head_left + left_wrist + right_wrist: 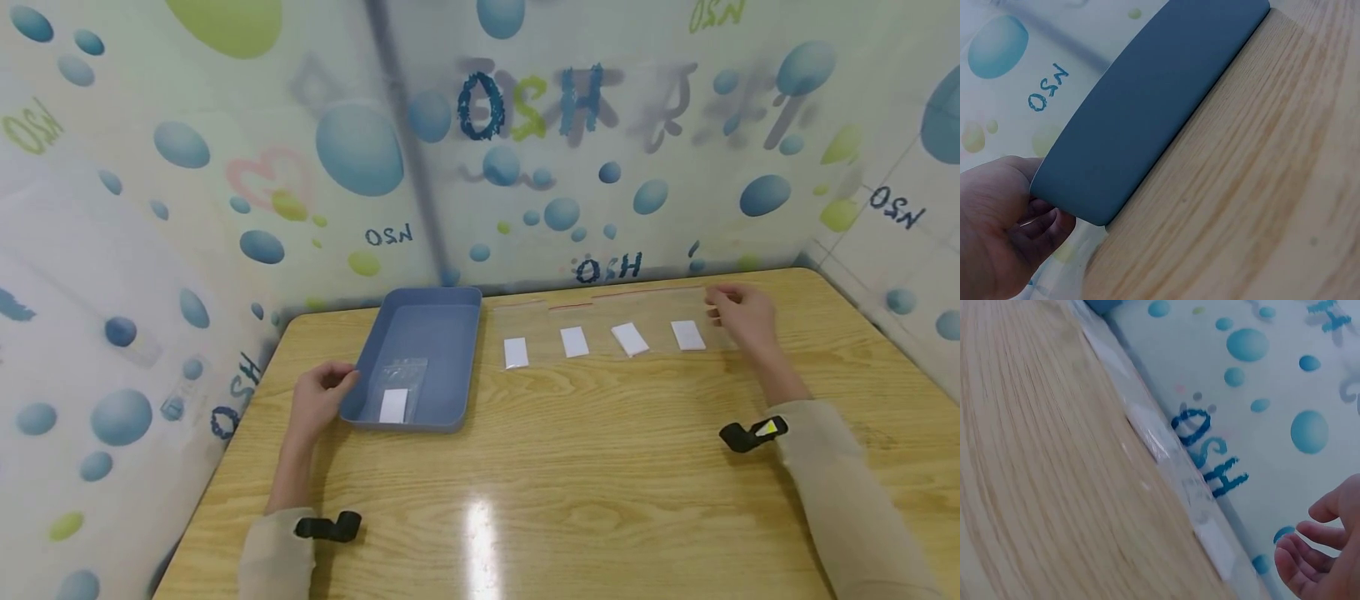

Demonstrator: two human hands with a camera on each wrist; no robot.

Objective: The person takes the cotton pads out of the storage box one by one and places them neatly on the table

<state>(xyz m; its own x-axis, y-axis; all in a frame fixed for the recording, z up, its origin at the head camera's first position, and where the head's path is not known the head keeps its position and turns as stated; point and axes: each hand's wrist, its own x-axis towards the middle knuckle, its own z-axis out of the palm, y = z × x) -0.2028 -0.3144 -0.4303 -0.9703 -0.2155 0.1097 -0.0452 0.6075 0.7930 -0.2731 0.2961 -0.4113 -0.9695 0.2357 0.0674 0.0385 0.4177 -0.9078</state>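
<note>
My left hand (321, 398) grips the blue-grey plastic tray (471, 367) at its near left corner. In the left wrist view the thumb meets the rim of the tray (1141, 112), with curled fingers against the outside. Inside the tray, near its front, lies a clear zip bag (411, 375) with a white card (393, 406) in it. My right hand (746, 317) is over the right end of a row of clear zip bags (600, 325). Its fingers (1300, 556) are loosely bent and hold nothing in the right wrist view.
Several white cards (574, 342) show through the row of bags, right of the tray. The wooden table (600, 467) reaches back to a patterned curtain (555, 167) with bubbles and letters. A small black wrist camera (330, 527) sits at the left cuff, another wrist camera (750, 433) at the right.
</note>
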